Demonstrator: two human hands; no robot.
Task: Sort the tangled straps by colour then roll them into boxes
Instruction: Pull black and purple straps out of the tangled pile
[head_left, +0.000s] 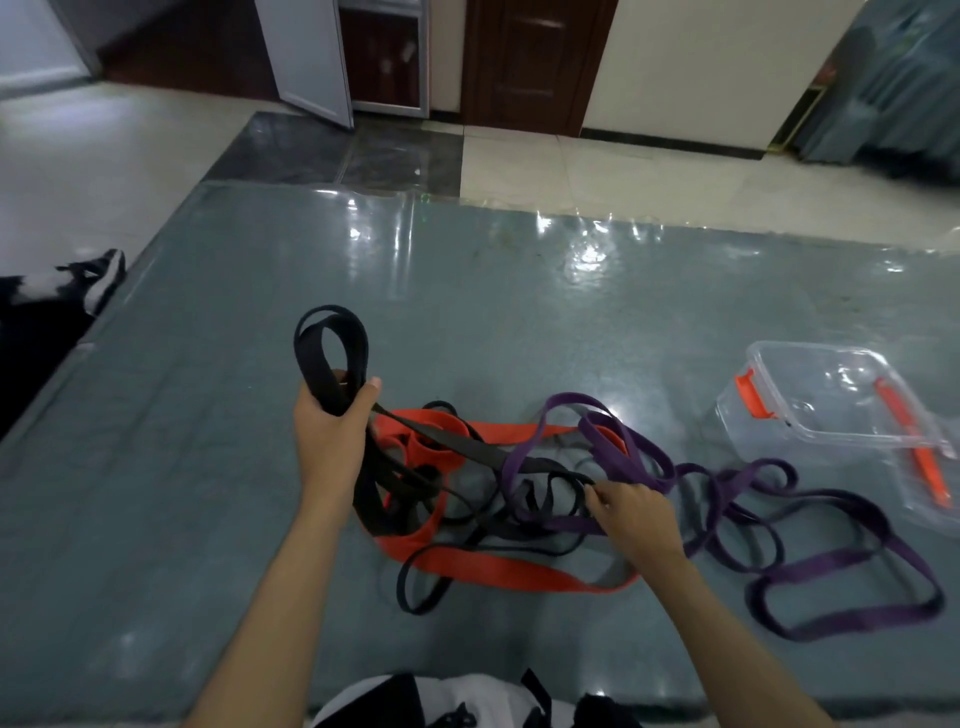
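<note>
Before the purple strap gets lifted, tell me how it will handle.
Probably floppy: the purple strap lies in loose loops on the mat. Likely to drag the black strap and orange strap, since they cross. Seemingly light, being thin and flat.

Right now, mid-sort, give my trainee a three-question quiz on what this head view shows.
1. True or false: the left hand grips a bunch of black strap loops lifted above the pile.
2. Multiple choice: where does the clear box sit? A) to the left of the pile B) to the right of the pile C) under the orange strap
3. Fill in: the right hand pinches a thin ____ strap where it crosses the purple strap.

Key
1. True
2. B
3. black
</note>
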